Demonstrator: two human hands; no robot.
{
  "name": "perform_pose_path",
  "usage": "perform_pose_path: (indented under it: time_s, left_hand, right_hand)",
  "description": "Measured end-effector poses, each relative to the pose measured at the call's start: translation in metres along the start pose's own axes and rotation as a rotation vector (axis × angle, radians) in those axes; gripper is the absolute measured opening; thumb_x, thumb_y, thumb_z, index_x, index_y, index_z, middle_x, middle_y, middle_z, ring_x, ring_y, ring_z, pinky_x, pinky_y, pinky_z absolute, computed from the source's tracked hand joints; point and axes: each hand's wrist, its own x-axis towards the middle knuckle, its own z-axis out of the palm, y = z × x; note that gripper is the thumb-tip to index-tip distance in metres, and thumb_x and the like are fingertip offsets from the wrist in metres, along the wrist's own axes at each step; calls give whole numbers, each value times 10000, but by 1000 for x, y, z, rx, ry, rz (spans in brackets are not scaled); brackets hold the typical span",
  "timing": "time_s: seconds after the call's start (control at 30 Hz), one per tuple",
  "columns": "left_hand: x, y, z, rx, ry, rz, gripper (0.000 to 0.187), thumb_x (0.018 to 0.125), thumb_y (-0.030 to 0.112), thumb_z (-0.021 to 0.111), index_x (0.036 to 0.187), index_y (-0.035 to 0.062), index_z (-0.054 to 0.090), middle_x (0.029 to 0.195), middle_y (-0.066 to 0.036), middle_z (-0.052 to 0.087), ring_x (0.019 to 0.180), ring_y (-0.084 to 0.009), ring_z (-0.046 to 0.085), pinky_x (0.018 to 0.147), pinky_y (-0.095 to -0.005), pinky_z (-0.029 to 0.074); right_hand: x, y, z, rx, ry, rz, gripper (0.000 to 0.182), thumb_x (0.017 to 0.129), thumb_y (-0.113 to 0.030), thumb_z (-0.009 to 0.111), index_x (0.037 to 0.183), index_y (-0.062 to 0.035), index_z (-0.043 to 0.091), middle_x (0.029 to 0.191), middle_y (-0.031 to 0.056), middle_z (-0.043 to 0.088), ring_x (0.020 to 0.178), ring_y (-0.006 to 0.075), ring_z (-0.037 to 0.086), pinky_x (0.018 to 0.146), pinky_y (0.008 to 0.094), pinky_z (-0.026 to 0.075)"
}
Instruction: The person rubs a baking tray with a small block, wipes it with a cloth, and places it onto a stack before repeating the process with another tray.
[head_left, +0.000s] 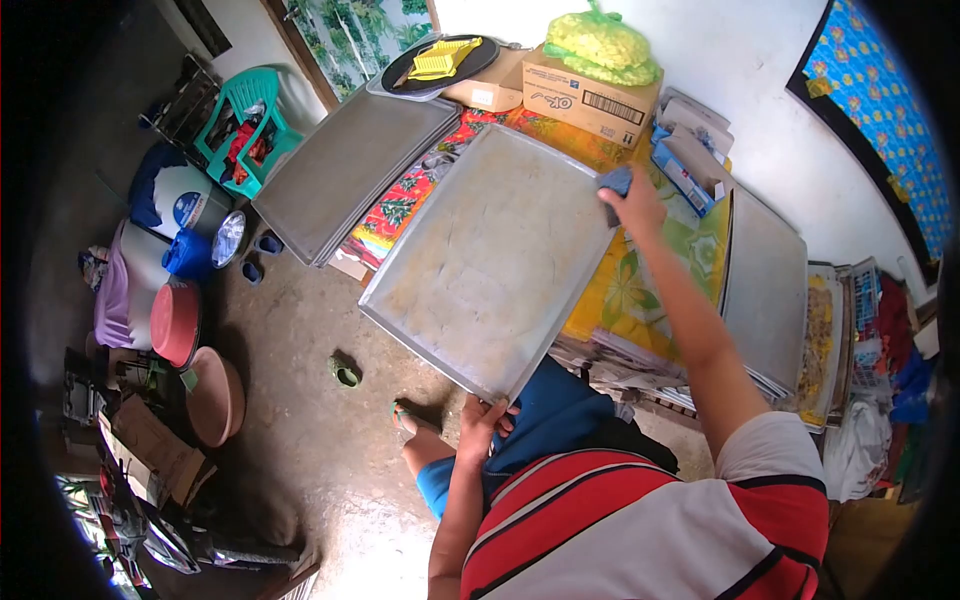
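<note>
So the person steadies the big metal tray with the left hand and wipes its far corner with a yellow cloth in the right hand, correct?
Not quite: the cloth is grey-blue, not yellow. The head view shows the right hand pressing it on the far corner of the tray, while the left hand steadies the near edge.

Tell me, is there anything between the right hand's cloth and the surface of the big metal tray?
Nothing visible. The right hand presses a grey cloth directly on the far corner of the baking tray, whose whole surface is bare. The left hand only grips the near edge.
</note>
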Motion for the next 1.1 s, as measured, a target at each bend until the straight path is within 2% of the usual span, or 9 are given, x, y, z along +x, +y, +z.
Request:
perform_pose_path:
  time_s: [0.1,0.33,0.43,0.5,0.6,0.77,0.9,1.0,1.1]
  left_hand:
    - [2,2,0,1,-30,0,327,920,99,603,1141,-65,427,824,-154,678,560,-139,596,479,-235,491]
    - [2,-8,-4,27,1,13,313,927,143,612,1132,-36,456,822,-138,674,560,-131,598,471,-235,485]
    - [-1,-1,-1,26,-5,15,301,931,157,613,1132,-12,466,827,-126,673,562,-126,596,474,-235,485]
    - [-3,1,0,9,-17,22,287,935,152,605,1124,-17,471,824,-128,676,556,-124,592,472,-231,480]
    - [-3,1,-1,7,-47,29,264,940,144,592,1097,-40,485,804,-132,681,544,-121,585,467,-222,471]
    - [-5,4,2,-3,-52,58,247,949,141,579,1091,-38,488,790,-121,683,543,-118,583,466,-220,467]
    - [-1,-2,1,2,-34,53,249,952,135,572,1106,-38,479,780,-115,681,540,-115,577,461,-222,459]
    - [0,-10,-1,8,-5,25,263,955,137,570,1123,-39,468,776,-110,678,537,-114,573,455,-221,452]
    - [-3,-4,-1,10,-14,24,279,954,141,574,1136,-37,461,782,-106,677,535,-113,570,450,-217,445]
  right_hand:
    - [14,11,0,-20,-73,94,797,742,-546,743,1342,-115,445,1227,142,613,1094,338,615,837,485,505]
    - [-91,-66,1,-32,-332,-328,717,730,-482,778,1262,-95,493,1192,160,607,1090,356,608,851,482,506]
    - [-37,-30,8,-64,-96,-96,740,728,-486,781,1288,-112,475,1179,149,609,1103,348,603,848,484,511]
    - [-10,-9,-3,-69,-114,168,752,737,-518,760,1309,-127,469,1204,139,612,1138,328,590,862,484,498]
    - [3,-6,4,-177,-76,310,740,732,-525,767,1283,-123,479,1171,141,615,1103,321,610,825,493,515]
    - [-2,-30,34,-38,-159,129,767,732,-514,765,1325,-131,466,1200,133,623,1112,331,605,864,488,498]
    - [-74,-94,28,-122,-296,-384,778,702,-507,779,1322,-137,489,1203,144,617,1112,330,602,913,462,481]
    - [-94,-97,12,-115,-384,-408,784,710,-510,769,1335,-136,478,1207,151,615,1116,334,598,922,465,473]
    - [-43,-48,20,-44,-222,-175,718,717,-524,759,1255,-126,499,1173,124,629,1076,329,624,862,500,473]
